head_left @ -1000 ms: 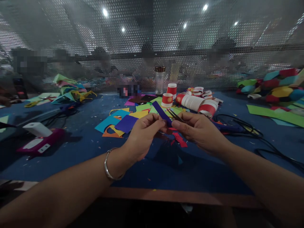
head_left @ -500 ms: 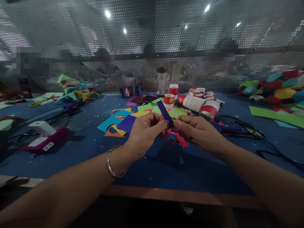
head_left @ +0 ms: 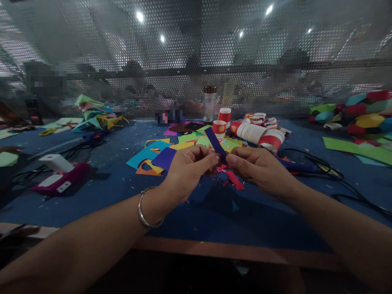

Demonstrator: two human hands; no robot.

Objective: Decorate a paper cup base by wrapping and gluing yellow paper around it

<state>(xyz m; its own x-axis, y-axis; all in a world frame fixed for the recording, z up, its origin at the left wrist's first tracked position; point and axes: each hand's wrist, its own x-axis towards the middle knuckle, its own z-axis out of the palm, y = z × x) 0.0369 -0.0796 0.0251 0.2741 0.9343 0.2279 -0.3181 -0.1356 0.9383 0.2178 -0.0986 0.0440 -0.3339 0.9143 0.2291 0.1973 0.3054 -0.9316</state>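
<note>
My left hand [head_left: 190, 167] and my right hand [head_left: 260, 167] meet just above the blue table mat [head_left: 122, 196], both with fingers closed. Together they pinch the lower end of a dark purple paper strip [head_left: 215, 142], which sticks up and away to the left. A metal bangle [head_left: 146, 208] circles my left wrist. Red paper scraps [head_left: 235, 179] lie right under the hands. No scissors show in my right hand now.
Coloured paper pieces [head_left: 153, 157] lie behind the hands, with red and white paper cups [head_left: 254, 132] and a glass jar [head_left: 210, 104] further back. A white and magenta device [head_left: 58, 171] sits left. Black cables [head_left: 321, 169] and a folded paper pile [head_left: 361, 114] lie right. People sit behind a perforated screen [head_left: 183, 61].
The scissor blades seen at the strip a second ago no longer show. My right fingers have closed in on the strip's lower end beside the left thumb, and the strip stands a little steeper.
</note>
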